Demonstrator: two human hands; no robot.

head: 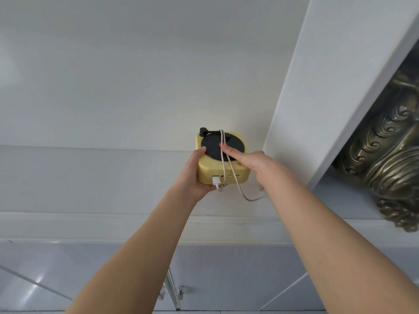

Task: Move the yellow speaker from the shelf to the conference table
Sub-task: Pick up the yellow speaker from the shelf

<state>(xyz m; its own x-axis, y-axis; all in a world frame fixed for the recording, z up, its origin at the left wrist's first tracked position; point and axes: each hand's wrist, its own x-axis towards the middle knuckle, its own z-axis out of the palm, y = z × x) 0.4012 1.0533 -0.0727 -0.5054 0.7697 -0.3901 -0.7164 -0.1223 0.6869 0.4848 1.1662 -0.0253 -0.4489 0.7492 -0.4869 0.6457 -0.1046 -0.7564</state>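
Speaker point(223, 165) gripped both sides inside the white shelf point(226, 205), left hand point(196, 175) cupping its side and base, right hand point(251, 164) fingers closed over the top, cable point(235, 177) draped across; carry to table not started.

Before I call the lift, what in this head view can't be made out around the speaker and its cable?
- Yellow speaker underside: hidden by its body and the left hand.
- White cable far end: passes behind the right hand.
- Right-hand fingers below the speaker: mostly hidden.
- Bronze ornament: cut off by the right edge.
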